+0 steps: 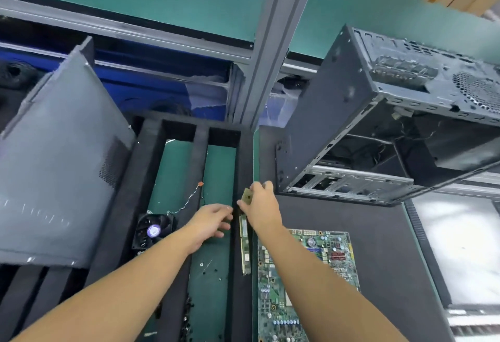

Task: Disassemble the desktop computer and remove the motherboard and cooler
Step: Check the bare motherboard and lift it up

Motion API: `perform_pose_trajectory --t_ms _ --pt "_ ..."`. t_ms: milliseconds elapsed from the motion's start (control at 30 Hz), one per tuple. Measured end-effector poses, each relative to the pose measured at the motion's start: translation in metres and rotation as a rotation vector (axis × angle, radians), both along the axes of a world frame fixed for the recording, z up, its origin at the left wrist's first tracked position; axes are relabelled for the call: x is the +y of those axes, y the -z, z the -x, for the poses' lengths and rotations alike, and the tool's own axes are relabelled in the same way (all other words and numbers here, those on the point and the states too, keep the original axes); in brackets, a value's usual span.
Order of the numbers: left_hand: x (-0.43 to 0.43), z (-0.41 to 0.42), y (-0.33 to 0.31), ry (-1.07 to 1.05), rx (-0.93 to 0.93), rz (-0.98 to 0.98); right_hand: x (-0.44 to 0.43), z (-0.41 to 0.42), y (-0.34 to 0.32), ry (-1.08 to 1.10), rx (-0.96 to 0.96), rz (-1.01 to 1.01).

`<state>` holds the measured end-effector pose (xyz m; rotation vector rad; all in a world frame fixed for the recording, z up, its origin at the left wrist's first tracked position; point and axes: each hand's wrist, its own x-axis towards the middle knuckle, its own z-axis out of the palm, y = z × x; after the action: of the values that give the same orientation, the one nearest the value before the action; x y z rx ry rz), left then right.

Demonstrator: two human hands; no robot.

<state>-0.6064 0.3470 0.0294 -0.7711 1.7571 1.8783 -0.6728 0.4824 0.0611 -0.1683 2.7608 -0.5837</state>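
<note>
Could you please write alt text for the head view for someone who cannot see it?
The right hand pinches a square processor chip over a foam-divided tray, the left hand open beside it. A memory stick lies below, the removed motherboard on the dark mat at right, the cooler fan at left, the open case behind.

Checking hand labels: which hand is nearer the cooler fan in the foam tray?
Left. The left hand hovers just right of the cooler fan, across one foam divider. The right hand is farther right, pinching a small chip.
</note>
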Motion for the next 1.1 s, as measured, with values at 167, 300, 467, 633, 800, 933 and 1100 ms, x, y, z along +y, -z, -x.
perform_pose_trajectory --t_ms 167,300,467,633,800,933,1100 --pt "0.006 0.002 0.006 0.104 0.053 0.122 -0.013 0.005 0.008 -0.038 -0.023 -0.121" --pt "0.012 0.002 0.005 0.092 0.044 0.111 -0.013 0.006 0.012 -0.008 -0.012 -0.111" --pt "0.016 0.003 -0.002 0.078 0.044 0.154 -0.006 -0.002 0.012 0.005 -0.045 -0.033" --pt "0.017 0.009 -0.014 -0.024 0.059 0.252 0.014 -0.015 -0.002 -0.051 0.014 0.107" --pt "0.039 0.014 -0.034 0.131 0.065 0.448 0.075 -0.019 -0.030 0.078 -0.063 0.196" --pt "0.071 0.003 -0.050 0.395 -0.098 0.490 0.146 -0.028 -0.039 0.211 -0.155 0.067" --pt "0.103 -0.014 -0.052 0.460 -0.164 0.603 0.229 -0.052 -0.033 0.397 -0.217 -0.168"
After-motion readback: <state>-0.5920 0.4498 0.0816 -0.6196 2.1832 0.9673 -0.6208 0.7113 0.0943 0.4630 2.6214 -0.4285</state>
